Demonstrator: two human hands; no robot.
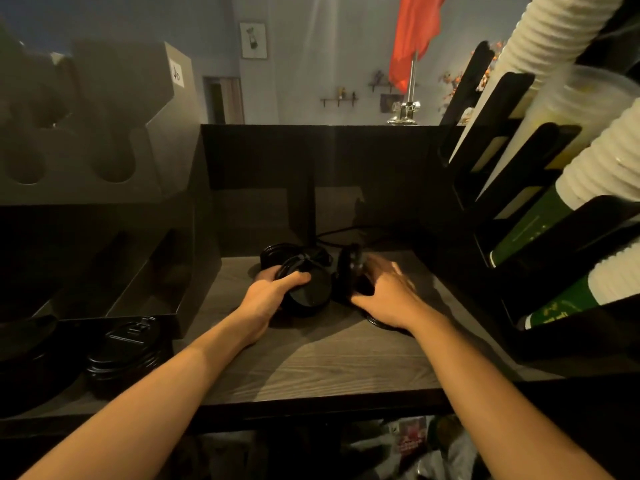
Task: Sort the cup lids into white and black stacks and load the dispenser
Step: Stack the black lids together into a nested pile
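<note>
Two hands are down on the counter (329,362), both in the loose pile of black lids (294,261) near the back. Your left hand (268,292) is wrapped round a short stack of black lids (310,294), thumb over the top, so that grip's closed on the stack. Your right hand (388,296) is blurred; it lies over more lids, incl. one standing on edge (346,271) and one flat lid (381,322) under the palm, but I can't tell if it's gripping or just pressing.

Looks like the gathering step: black only, no white lids seen here.

More black stacks (121,355) sit front-left by the dispenser tray (145,299). Next, I'd say, square up what you've got, add the right-hand lids, then carry it left w/o letting the stack slip.
</note>
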